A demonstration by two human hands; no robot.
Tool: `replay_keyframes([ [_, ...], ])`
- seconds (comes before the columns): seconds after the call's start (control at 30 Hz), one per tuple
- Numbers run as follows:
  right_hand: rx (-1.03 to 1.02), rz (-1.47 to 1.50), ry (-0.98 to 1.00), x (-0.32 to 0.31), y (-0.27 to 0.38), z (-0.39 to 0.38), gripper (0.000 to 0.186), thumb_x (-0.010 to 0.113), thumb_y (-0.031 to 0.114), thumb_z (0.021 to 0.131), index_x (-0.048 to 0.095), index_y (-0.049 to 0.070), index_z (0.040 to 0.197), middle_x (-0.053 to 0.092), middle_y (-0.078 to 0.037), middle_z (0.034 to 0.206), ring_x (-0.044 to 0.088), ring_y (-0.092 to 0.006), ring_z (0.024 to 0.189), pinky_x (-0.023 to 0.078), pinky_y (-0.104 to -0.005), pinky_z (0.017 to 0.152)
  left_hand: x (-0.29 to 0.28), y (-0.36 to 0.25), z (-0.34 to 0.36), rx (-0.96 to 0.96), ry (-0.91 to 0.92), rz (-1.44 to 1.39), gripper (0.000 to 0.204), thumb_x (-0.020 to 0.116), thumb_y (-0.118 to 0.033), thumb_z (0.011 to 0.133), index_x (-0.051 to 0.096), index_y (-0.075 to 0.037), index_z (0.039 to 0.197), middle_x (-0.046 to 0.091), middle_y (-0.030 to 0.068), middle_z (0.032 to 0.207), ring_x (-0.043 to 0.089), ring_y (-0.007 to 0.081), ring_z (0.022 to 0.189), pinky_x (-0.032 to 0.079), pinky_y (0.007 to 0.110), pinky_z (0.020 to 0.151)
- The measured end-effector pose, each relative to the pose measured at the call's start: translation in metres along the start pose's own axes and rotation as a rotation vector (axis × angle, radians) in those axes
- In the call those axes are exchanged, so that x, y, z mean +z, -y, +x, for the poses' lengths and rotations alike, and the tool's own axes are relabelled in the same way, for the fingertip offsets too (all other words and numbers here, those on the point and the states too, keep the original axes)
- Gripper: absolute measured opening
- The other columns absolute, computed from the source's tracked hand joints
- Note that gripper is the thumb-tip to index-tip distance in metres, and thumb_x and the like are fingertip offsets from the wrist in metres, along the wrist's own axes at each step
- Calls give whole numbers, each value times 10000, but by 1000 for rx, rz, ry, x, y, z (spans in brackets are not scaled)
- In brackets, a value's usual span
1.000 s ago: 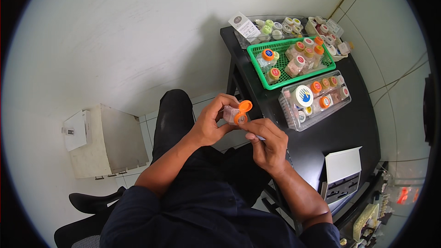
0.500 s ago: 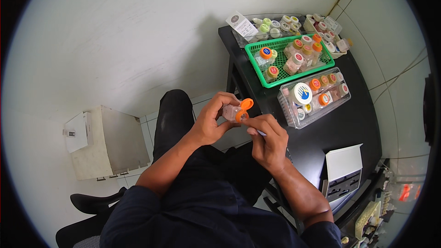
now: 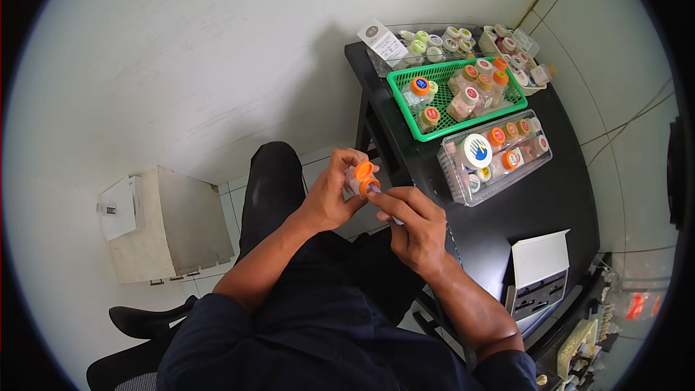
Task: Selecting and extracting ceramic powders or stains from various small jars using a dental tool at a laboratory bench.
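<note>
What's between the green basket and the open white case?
In the head view: a clear plastic tray of lidded jars close beside the green basket, then a stretch of black tabletop before the open white case.

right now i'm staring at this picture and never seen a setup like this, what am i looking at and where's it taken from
There is no machine here, only a person working bare-handed. A wide camera worn on their head looks down, so straight edges bend. The left hand holds a small bottle, its orange lid flipped open. The right hand pinches a slim tool, mostly hidden by the fingers, at the bottle's mouth. On the black table are a green basket and a clear tray, both holding jars, and an open case. More jars stand behind the basket.
</note>
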State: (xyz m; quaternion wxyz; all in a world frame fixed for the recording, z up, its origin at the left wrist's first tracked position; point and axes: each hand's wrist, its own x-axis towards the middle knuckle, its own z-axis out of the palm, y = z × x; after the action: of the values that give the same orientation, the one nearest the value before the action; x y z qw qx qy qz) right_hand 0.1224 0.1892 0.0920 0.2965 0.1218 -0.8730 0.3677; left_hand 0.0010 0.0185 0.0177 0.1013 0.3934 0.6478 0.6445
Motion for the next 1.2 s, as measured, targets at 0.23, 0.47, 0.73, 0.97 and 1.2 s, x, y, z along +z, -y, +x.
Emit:
replay_keyframes([
  [0.23,128,39,-20,-2,2,-3,300,760,-73,903,772,48,1177,721,-99,969,727,-281,772,564,-379,637,-5,-27,7,-30,202,182,620,790,115,881,544,-74,1418,524,144,1378,649,276,1300,560,419,1087],
  [0.47,44,129,-34,-7,2,3,244,777,-42,921,768,24,1155,723,-118,948,719,-289,749,562,-383,649,1,-8,3,30,4,101,578,797,99,898,552,-77,1391,551,148,1405,682,262,1215,571,388,1033],
  [0.73,15,129,-38,-9,5,2,276,787,-47,902,774,26,1169,737,-122,980,731,-289,767,567,-378,653,-5,-15,1,-25,70,96,581,780,111,909,538,-69,1405,493,142,1442,658,271,1337,574,354,1043],
  [0.97,87,144,-25,-9,6,4,291,766,-77,903,790,41,1167,735,-113,990,742,-289,786,579,-368,671,-3,-2,2,88,58,35,561,747,138,945,509,-73,1406,478,152,1481,631,290,1409,576,389,1109],
  [1.2,69,108,2,-5,3,4,326,757,-99,877,784,28,1176,734,-114,956,751,-279,820,595,-365,699,-5,4,-4,-64,89,3,600,787,102,927,476,-85,1405,568,140,1398,684,268,1244,574,392,1029],
])
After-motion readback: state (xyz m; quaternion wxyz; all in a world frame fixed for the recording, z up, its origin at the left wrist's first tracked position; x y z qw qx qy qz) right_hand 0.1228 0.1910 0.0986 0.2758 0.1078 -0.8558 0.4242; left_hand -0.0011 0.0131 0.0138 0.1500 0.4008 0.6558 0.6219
